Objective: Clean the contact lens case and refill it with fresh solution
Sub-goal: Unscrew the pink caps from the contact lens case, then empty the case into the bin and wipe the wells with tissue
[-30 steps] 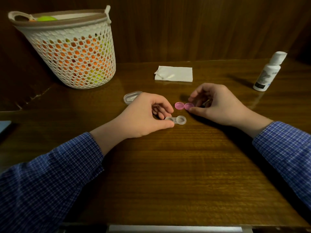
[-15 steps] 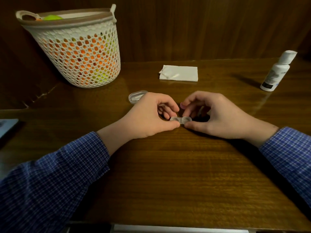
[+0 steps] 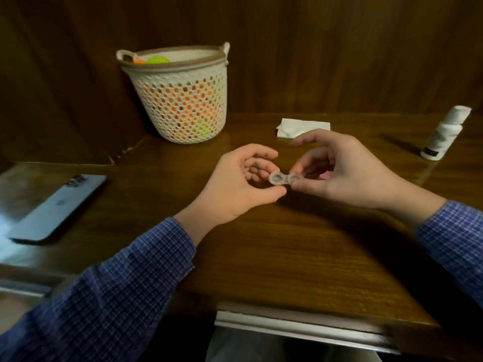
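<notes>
Both hands, left (image 3: 235, 181) and right (image 3: 337, 171), pinch with curled fingers, thumbs nearly touching.

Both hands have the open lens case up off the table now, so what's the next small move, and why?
Probably let the right hand release and reach for the white bottle at the far right, while the left hand keeps pinching the lens case. Both wells look uncapped and face up, and the bottle stands untouched. Whether the wells are clean already, I cannot tell.
</notes>
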{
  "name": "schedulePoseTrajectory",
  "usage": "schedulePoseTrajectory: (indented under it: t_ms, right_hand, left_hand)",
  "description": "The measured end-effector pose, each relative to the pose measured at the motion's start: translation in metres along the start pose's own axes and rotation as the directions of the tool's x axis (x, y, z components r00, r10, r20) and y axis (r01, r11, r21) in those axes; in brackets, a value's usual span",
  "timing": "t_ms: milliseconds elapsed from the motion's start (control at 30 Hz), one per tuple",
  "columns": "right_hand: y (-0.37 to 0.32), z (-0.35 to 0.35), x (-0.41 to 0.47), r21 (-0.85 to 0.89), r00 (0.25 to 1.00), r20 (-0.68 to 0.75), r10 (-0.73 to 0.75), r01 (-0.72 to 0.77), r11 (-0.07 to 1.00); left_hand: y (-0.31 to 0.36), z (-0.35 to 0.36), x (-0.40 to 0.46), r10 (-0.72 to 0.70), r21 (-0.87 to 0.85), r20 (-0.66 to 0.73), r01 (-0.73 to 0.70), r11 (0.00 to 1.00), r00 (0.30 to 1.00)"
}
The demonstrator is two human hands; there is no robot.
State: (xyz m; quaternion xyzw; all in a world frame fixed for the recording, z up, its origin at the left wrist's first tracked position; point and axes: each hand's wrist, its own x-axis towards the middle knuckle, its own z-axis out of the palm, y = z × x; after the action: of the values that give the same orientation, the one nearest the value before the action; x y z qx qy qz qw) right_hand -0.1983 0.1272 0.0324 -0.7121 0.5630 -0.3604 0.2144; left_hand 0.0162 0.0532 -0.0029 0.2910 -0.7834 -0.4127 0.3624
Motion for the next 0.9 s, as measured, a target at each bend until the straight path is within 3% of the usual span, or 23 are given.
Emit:
schedulePoseTrajectory:
  t_ms: [133, 200, 300, 433, 533, 600, 900]
  right_hand:
    - [-0.053, 0.026, -0.001, 0.019, 0.995, -0.001, -0.104, 0.104, 0.994]
    - [-0.082, 0.046, -0.003, 0.054, 0.987, 0.02, -0.161, 0.159, 0.986]
    - [-0.121, 0.083, -0.007, 0.113, 0.969, 0.081, -0.232, 0.223, 0.968]
    - [-0.164, 0.129, -0.017, 0.178, 0.94, 0.161, -0.3, 0.272, 0.946]
    - [-0.191, 0.16, -0.026, 0.194, 0.916, 0.231, -0.329, 0.288, 0.938]
    - [-0.206, 0.182, -0.031, 0.211, 0.905, 0.262, -0.336, 0.286, 0.935]
    - [-0.259, 0.258, -0.048, 0.269, 0.86, 0.33, -0.39, 0.31, 0.912]
  left_hand:
    - [0.002, -0.03, -0.06, -0.093, -0.17, -0.142, 0.068, 0.983, 0.986]
    - [0.003, -0.035, -0.095, -0.181, -0.338, -0.258, 0.087, 0.937, 0.949]
    - [0.004, -0.035, -0.143, -0.277, -0.63, -0.369, -0.02, 0.776, 0.887]
    - [0.003, -0.042, -0.201, -0.3, -0.798, -0.445, -0.223, 0.559, 0.844]
    - [0.003, -0.054, -0.239, -0.292, -0.847, -0.494, -0.376, 0.377, 0.819]
    - [0.002, -0.062, -0.259, -0.329, -0.839, -0.535, -0.44, 0.321, 0.778]
    - [-0.004, -0.103, -0.333, -0.41, -0.779, -0.626, -0.544, 0.31, 0.663]
